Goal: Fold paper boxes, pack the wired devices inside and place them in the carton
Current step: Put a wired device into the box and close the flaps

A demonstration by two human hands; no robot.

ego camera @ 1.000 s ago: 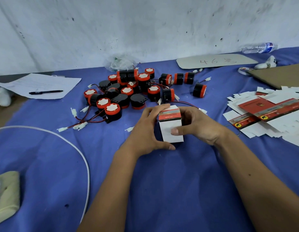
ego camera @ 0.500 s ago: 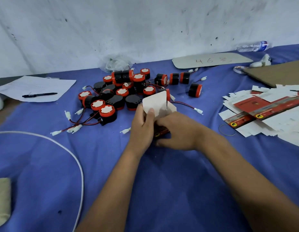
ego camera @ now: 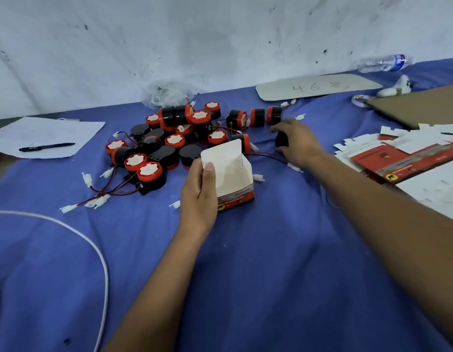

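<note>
My left hand [ego camera: 198,191] grips a folded white and red paper box [ego camera: 233,179] that stands on the blue cloth with its top flap open and raised. My right hand [ego camera: 297,141] is further back to the right, its fingers curled over a black wired device [ego camera: 281,139] lying apart from the heap; most of that device is hidden under my fingers. A heap of black and red wired devices [ego camera: 174,138] with red-black leads and white plugs lies behind the box. Flat unfolded box blanks [ego camera: 408,158] are stacked at the right.
A brown cardboard carton flap [ego camera: 418,107] lies at the far right. Behind it are a tape roll [ego camera: 360,100], a water bottle [ego camera: 383,63] and a card marked 46 [ego camera: 316,86]. A paper sheet with a pen [ego camera: 46,146] sits far left. A white cable [ego camera: 93,247] curves at the near left.
The box was turned upright with its flap open. My right hand left the box and reached back right onto a lone device. My left hand keeps holding the box.
</note>
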